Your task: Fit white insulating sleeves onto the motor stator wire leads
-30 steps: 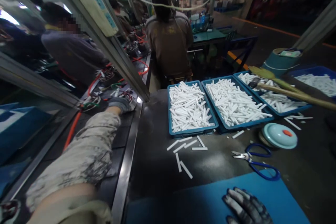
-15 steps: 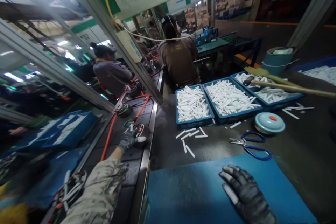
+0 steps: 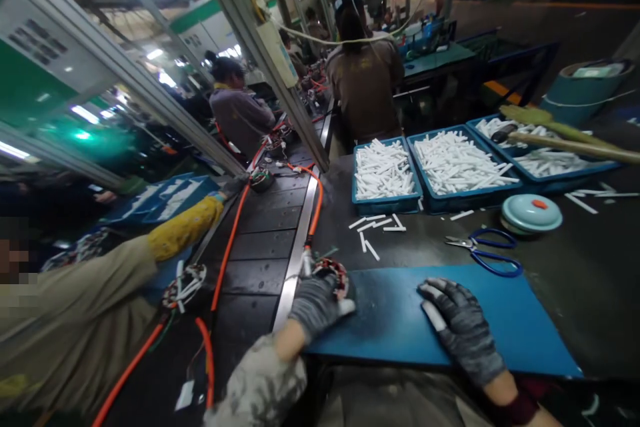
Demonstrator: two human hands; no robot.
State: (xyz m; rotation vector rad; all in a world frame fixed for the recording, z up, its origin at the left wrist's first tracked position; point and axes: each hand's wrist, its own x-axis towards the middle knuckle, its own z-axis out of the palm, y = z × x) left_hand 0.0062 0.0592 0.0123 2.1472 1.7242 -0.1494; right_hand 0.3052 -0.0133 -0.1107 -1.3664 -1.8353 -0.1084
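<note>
My left hand (image 3: 315,307), in a grey striped glove, is closed on a motor stator (image 3: 341,278) with copper windings. The stator is at the left edge of the blue mat (image 3: 385,293), beside the conveyor's metal rail. An orange sleeved cable (image 3: 316,207) trails from it back over the rail. My right hand (image 3: 457,320), gloved alike, lies on the mat with its fingers stretched out and nothing in it. Beyond that hand are scissors (image 3: 483,250) with blue handles, their blades slightly apart.
Blue trays (image 3: 387,199) of short white tubes stand at the back, with loose tubes (image 3: 370,247) before them. Nearby are a round lidded container (image 3: 531,213) and a mallet (image 3: 565,139). On the left, a co-worker's yellow sleeve (image 3: 185,230) reaches to the conveyor (image 3: 255,277); another stator (image 3: 185,287) lies close by.
My left hand has brought the stator from the conveyor across the rail to the mat, its cable following. A co-worker's arm has come in from the left. My right hand stays on the mat.
</note>
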